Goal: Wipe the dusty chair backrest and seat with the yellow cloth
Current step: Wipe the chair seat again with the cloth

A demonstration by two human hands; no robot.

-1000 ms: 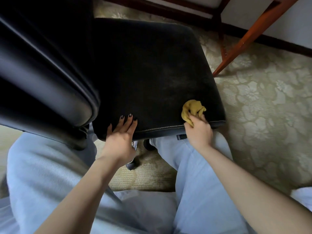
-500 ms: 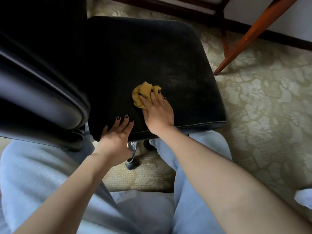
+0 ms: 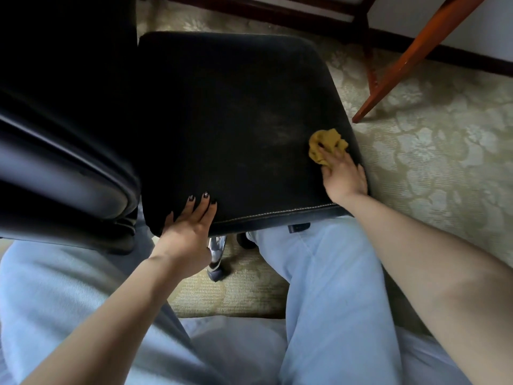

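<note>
The black chair seat point(image 3: 227, 129) fills the middle of the view, with faint dusty smears toward its right side. Its padded black backrest point(image 3: 61, 173) rises at the left, close to the camera. The crumpled yellow cloth point(image 3: 327, 144) lies on the seat's right edge. My right hand point(image 3: 344, 176) presses on the cloth, fingers over its near part. My left hand point(image 3: 191, 226) rests flat on the seat's near left corner, fingers straight on the leather.
Wooden furniture legs point(image 3: 410, 59) stand on the floral carpet point(image 3: 433, 162) at the upper right, near a dark baseboard. The chair's chrome base point(image 3: 216, 254) shows under the seat, between my knees in light blue trousers point(image 3: 319, 273).
My right hand swept the cloth from the seat's near middle out to its right edge. A second ago it was near the right front corner. The left hand stayed put.
</note>
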